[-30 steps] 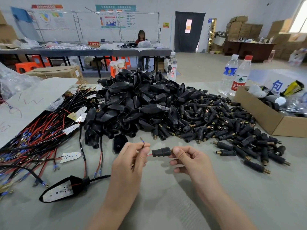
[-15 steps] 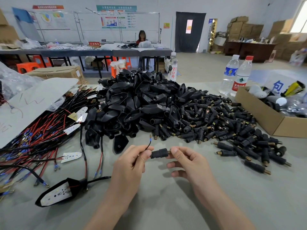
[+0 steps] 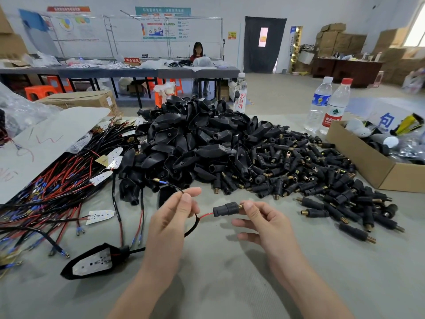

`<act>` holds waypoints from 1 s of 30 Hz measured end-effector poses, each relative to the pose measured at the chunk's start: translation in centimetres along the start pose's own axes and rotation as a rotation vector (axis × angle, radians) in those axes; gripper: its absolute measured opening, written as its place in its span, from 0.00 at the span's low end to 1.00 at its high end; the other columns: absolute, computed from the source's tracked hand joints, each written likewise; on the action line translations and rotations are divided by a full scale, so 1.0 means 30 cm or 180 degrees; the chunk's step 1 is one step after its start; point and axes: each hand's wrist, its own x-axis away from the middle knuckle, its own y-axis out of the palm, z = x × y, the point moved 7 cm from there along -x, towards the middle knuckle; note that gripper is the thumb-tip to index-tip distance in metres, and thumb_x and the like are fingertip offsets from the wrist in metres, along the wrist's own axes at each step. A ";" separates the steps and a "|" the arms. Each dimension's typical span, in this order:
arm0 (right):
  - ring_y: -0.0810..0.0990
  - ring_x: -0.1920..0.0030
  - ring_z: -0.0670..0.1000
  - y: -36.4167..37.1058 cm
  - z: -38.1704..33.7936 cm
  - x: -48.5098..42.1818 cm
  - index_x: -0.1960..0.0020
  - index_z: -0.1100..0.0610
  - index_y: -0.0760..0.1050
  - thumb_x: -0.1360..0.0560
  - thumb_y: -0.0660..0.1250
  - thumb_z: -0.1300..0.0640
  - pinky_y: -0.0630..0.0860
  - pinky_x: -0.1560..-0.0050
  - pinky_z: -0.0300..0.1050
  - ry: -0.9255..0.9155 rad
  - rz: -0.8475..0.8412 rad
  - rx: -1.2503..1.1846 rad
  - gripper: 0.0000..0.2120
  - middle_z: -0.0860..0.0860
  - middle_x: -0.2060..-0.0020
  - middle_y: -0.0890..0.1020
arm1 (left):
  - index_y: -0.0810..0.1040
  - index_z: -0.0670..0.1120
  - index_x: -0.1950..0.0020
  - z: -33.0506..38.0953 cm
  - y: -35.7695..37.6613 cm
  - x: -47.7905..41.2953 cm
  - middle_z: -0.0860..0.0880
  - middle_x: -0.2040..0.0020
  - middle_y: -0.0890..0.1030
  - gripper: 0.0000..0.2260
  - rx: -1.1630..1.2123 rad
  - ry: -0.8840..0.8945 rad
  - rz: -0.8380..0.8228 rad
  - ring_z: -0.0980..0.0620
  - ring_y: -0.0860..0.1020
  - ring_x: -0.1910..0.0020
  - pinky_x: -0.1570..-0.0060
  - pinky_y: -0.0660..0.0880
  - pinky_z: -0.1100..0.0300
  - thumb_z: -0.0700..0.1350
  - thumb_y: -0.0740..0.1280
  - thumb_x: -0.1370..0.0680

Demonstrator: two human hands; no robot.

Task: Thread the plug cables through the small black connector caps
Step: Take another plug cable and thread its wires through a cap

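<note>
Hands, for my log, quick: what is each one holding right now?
Left hand: closed grip, pinching the black wire.
Right hand: closed grip, pinching the connector cap by its brass end.

Two hands: the left hand [image 3: 171,217] pinches one cable [image 3: 192,226], the right hand [image 3: 264,221] one connector cap [image 3: 226,208]. Loose caps [image 3: 322,180] beyond the right hand and housings [image 3: 195,139] heaped beyond both are too many to count, as are the wires [image 3: 46,192] left of the left hand. Three bottles [image 3: 319,104] stand far beyond, one cardboard box [image 3: 358,162] lies right of the right hand, and one wired housing [image 3: 92,263] lies left of the left.
</note>
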 end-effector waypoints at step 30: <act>0.87 0.59 0.52 -0.001 0.048 -0.020 0.52 0.70 0.81 0.20 0.66 0.57 0.81 0.62 0.35 0.0585 -0.0024 -0.1271 0.14 0.63 0.56 0.86 | 0.71 0.52 0.68 -0.006 0.069 0.027 0.55 0.71 0.66 0.08 -0.0634 -0.0333 -0.0837 0.55 0.63 0.70 0.67 0.62 0.55 0.52 0.64 0.30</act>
